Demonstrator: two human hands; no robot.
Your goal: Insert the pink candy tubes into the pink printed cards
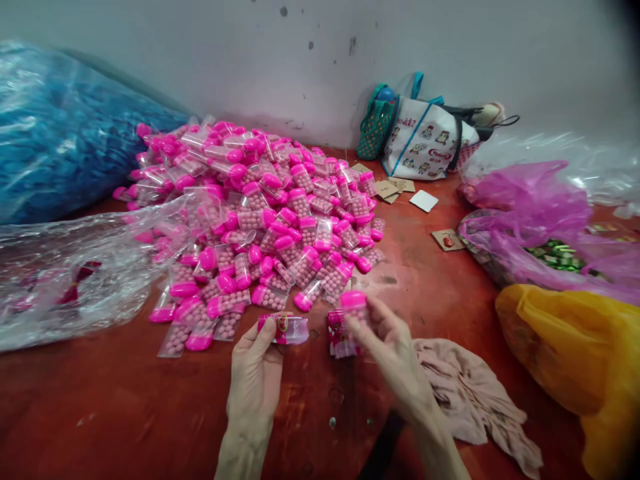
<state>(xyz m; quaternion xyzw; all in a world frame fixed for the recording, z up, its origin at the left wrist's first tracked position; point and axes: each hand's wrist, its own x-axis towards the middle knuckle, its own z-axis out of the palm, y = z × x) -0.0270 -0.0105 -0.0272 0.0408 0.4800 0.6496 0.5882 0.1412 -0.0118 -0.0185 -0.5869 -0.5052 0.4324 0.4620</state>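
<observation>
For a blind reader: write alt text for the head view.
Two bare hands work over a red table: the left hand pinches a labelled sleeve, the right hand holds a pink-capped candy tube. A heap of tubes lies behind.

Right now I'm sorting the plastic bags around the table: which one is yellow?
The yellow bag at the right edge, nearest the right hand; the others are blue, clear or purple.

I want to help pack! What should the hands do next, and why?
Probably bring the two hands together. The right hand holds a pink-capped clear bottle of pink candy balls over a small printed wrapper, and the left hand pinches a second printed wrapper close beside it.
</observation>
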